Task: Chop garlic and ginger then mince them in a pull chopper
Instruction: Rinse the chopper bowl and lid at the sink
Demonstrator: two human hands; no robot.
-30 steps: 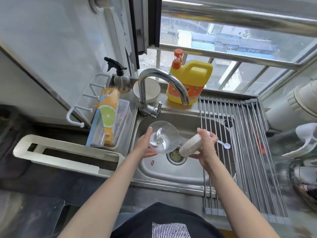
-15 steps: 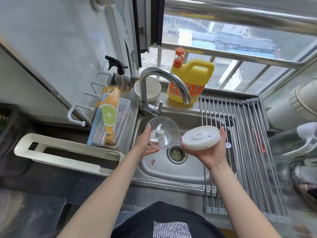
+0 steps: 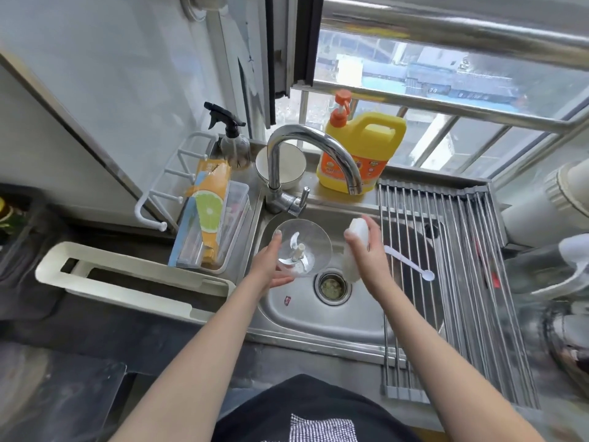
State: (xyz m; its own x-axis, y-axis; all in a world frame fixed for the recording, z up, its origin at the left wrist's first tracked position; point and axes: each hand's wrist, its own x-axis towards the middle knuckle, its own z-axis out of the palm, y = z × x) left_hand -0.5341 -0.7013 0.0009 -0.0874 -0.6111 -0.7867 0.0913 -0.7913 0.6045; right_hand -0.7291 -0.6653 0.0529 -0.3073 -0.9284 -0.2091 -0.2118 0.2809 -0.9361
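Left hand (image 3: 271, 266) cups the clear chopper bowl (image 3: 302, 247) from below and the side, thumb curled over its near rim, holding it above the sink (image 3: 318, 317). Bowl is transparent, round, tilted toward the camera, with a white blade post (image 3: 298, 252) and curved metal blades inside. Right hand (image 3: 369, 253) grips the white lid (image 3: 355, 250), turned edge-on and upright, fingers wrapped round it, just right of the bowl and apart from it. Drain (image 3: 331, 283) sits below between both hands. A white spoon (image 3: 411, 261) lies on the rack (image 3: 462, 250) right of the right hand. Tap (image 3: 315, 151) arches beyond the bowl.
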